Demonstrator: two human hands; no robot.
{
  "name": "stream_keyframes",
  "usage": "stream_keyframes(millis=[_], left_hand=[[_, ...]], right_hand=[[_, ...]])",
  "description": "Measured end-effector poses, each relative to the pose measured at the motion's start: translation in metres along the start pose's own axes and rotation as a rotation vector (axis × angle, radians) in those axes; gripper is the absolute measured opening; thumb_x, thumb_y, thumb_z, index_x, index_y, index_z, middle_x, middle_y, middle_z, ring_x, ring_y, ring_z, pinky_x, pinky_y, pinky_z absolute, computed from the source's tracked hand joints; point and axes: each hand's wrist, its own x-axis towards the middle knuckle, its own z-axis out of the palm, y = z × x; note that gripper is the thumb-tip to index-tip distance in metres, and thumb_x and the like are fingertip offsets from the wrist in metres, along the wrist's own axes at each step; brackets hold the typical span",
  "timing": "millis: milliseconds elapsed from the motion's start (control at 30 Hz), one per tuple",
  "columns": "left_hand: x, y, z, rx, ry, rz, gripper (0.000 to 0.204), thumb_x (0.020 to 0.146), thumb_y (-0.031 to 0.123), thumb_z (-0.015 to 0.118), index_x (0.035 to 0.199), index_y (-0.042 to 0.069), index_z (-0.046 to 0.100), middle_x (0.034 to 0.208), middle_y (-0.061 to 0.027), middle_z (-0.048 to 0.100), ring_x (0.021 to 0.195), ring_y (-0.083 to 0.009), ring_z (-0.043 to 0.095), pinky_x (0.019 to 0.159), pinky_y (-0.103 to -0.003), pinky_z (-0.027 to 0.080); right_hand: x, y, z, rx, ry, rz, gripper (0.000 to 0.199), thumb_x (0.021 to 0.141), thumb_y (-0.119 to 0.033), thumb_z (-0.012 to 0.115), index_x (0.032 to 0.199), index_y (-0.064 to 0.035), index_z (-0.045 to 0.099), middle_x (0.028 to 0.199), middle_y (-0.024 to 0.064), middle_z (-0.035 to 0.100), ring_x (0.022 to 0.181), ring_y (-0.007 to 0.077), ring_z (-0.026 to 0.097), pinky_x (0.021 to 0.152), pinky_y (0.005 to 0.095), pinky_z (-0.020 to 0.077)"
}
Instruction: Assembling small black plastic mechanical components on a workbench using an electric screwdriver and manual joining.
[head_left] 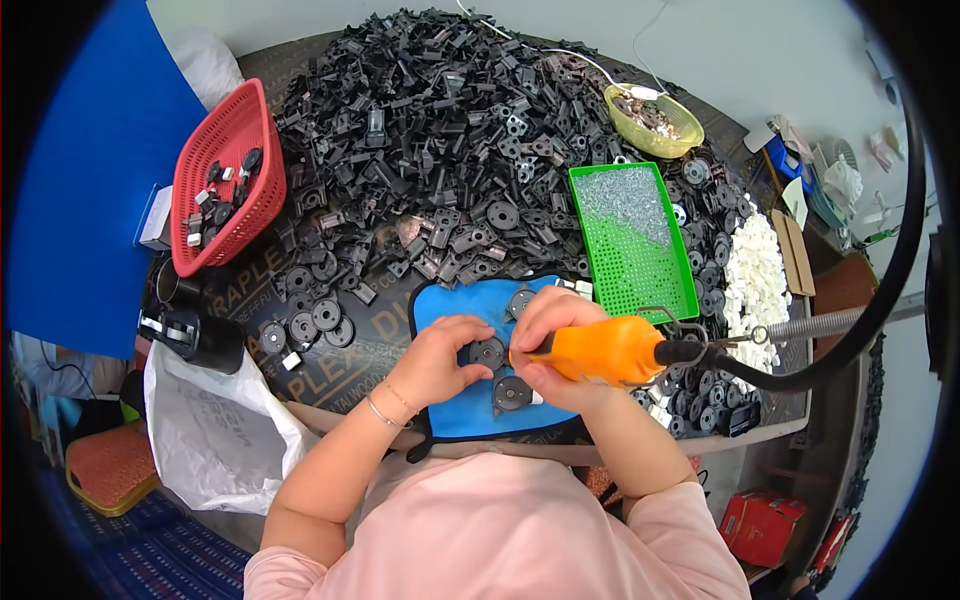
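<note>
On a blue mat [455, 415] in front of me, my left hand [440, 358] grips a round black plastic part [487, 354] between thumb and fingers. My right hand [555, 335] is wrapped round an orange electric screwdriver [610, 350], its tip end pointing left at that part. Whether the tip touches is hidden by my fingers. Two more round black parts lie on the mat, one [521, 302] beyond the held part and one [513, 393] nearer me. Small white blocks [578, 288] sit at the mat's far right edge.
Black plastic parts [400, 120] are heaped at the back. A green tray [625, 265] of small screws and a white pile [757, 280] lie right; a red basket [228, 190] and tape dispenser [195, 330] left. The screwdriver's black cable [850, 365] and spring [815, 325] cross the right side.
</note>
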Motion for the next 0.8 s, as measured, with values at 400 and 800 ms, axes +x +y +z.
stream_keyframes(millis=[400, 800], left_hand=[[0.000, 0.009, -0.001, 0.003, 0.013, -0.039, 0.051, 0.060, 0.008, 0.083, 0.107, 0.003, 0.065, 0.112, -0.0120, 0.063, 0.104, -0.0287, 0.059, 0.091, -0.035, 0.048], [-0.001, 0.008, 0.000, -0.001, 0.028, -0.034, 0.050, 0.060, 0.008, 0.084, 0.106, 0.002, 0.065, 0.112, -0.0125, 0.063, 0.103, -0.0275, 0.060, 0.091, -0.034, 0.048]], right_hand=[[-0.014, -0.024, -0.105, 0.005, 0.519, -0.248, 0.021, 0.077, 0.001, 0.063, 0.093, 0.0000, 0.050, 0.090, 0.0113, 0.049, 0.064, 0.0168, 0.054, 0.060, 0.0282, 0.0482], [-0.019, 0.008, -0.121, -0.184, 0.637, -0.154, 0.020, 0.077, 0.006, 0.056, 0.095, 0.0005, 0.049, 0.093, 0.0114, 0.049, 0.064, 0.0179, 0.054, 0.062, 0.0301, 0.0477]])
